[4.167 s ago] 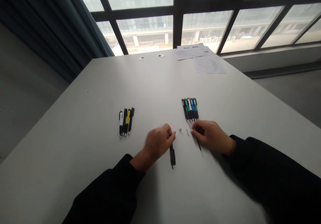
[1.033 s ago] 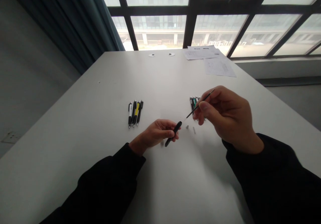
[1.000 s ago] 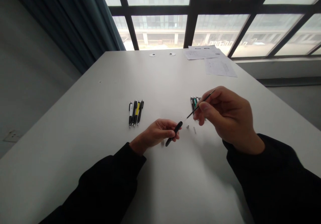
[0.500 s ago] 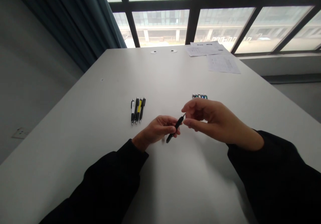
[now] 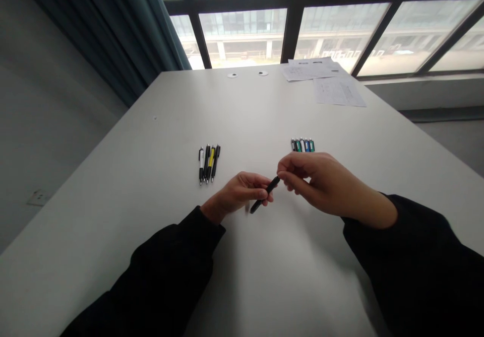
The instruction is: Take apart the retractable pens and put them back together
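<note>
A black plastic retractable pen point(image 5: 269, 190) sits clamped in the L hand point(image 5: 238, 193), fingers curled tight round the barrel, above a white table point(image 5: 124, 186). R hand point(image 5: 321, 188) has fingers pinched together on the pen's upper end. Nearby: black-and-yellow pen row point(image 5: 209, 163) to the left, blue-green pen row point(image 5: 302, 145) ahead.

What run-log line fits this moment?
left hand: holds black pen | right hand: fingertips at pen's end | nearby: black-yellow pens, blue-green pens
</note>
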Action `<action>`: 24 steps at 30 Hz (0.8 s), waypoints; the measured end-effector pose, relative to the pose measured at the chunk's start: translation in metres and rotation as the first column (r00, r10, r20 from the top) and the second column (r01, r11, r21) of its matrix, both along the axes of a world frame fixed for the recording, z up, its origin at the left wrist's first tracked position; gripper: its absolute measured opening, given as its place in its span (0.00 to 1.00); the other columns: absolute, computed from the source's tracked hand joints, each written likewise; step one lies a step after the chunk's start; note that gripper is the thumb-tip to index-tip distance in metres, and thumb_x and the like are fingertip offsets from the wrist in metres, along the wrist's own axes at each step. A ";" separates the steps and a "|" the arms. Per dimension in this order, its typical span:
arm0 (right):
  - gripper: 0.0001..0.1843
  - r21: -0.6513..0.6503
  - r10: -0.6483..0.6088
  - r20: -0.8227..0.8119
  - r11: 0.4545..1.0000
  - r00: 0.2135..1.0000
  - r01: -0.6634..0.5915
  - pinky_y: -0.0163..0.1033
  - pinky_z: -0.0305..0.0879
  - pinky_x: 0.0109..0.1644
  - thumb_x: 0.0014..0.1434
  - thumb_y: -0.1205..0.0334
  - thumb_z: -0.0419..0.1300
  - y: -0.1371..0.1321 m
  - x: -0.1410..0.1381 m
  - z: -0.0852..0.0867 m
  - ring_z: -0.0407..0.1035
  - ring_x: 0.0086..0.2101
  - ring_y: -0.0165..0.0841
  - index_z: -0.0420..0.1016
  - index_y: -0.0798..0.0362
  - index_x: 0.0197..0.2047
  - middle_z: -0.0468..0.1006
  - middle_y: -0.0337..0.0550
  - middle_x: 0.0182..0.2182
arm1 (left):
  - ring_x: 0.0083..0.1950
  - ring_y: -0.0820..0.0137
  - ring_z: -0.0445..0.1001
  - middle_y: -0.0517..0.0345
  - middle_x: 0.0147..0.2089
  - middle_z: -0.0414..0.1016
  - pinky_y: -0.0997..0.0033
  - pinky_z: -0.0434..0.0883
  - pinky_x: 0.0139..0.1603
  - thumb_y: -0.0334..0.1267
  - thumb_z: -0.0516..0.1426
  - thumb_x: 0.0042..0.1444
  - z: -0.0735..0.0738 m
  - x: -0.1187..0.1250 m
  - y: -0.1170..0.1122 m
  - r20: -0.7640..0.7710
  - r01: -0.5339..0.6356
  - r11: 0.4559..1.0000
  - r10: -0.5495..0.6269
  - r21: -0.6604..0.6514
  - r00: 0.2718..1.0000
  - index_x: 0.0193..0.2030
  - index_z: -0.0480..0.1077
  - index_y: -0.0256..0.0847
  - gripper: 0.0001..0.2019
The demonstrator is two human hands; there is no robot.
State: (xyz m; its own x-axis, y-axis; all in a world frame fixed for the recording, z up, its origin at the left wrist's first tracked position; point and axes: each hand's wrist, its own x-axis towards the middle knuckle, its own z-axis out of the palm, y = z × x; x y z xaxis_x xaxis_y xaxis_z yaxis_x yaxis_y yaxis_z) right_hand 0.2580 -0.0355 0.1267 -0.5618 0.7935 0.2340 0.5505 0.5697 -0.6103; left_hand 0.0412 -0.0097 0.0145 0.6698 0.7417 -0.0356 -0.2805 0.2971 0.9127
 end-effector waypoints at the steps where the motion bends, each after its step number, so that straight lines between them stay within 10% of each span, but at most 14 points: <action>1: 0.06 0.038 0.001 0.030 0.999 1.000 -0.003 0.34 0.59 0.33 0.65 0.65 0.56 0.000 0.000 -0.001 0.66 0.26 0.28 0.72 0.54 0.36 0.76 0.38 0.26 | 0.27 0.72 0.75 0.51 0.30 0.81 0.72 0.72 0.32 0.45 0.73 0.45 -0.001 0.000 0.000 -0.004 -0.006 1.000 0.006 0.001 1.000 0.43 0.82 0.36 0.21; 24: 0.07 0.191 -0.128 0.064 0.975 0.990 0.113 0.35 0.57 0.32 0.64 0.66 0.58 0.002 -0.003 -0.016 0.63 0.24 0.28 0.75 0.56 0.34 0.75 0.39 0.25 | 0.28 0.76 0.74 0.56 0.30 0.81 0.77 0.70 0.32 0.34 0.74 0.41 -0.007 0.006 0.000 -0.037 -0.226 0.974 0.226 0.012 0.973 0.37 0.83 0.38 0.14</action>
State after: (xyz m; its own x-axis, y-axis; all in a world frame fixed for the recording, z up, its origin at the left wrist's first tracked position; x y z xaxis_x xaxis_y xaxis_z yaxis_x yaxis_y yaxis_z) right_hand 0.2553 -0.0339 0.1107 -0.4864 0.8030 0.3445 0.6624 0.5960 -0.4539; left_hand 0.0471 -0.0093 0.0077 0.4831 0.8741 -0.0510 -0.3048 0.2225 0.9261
